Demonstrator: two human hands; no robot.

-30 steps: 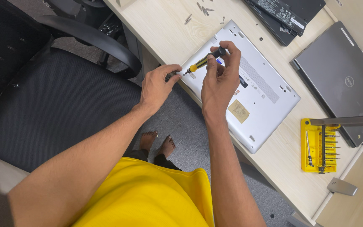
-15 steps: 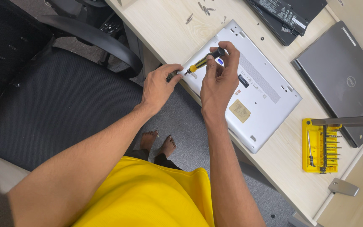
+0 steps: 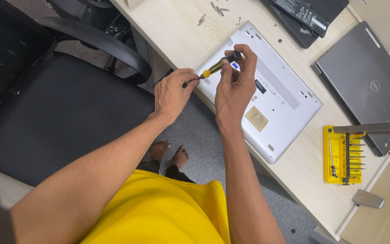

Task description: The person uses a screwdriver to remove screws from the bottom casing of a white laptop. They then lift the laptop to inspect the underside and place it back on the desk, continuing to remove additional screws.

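Yellow-and-black screwdriver [image 3: 216,67] pinched at both ends: right hand [image 3: 234,83] grips the handle, left hand [image 3: 173,92] fingertips nip the tip. Silver laptop [image 3: 281,97], underside up, lies directly beneath on counter [image 3: 181,31]. Likely bit fitting; next needs seating on a screw.

Yellow-black screwdriver [image 3: 217,66] held tilted, silver laptop [image 3: 276,104] upside down on desk

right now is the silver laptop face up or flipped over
Flipped over: the silver laptop lies closed on the desk, underside up, showing screw holes, stickers and rubber feet.
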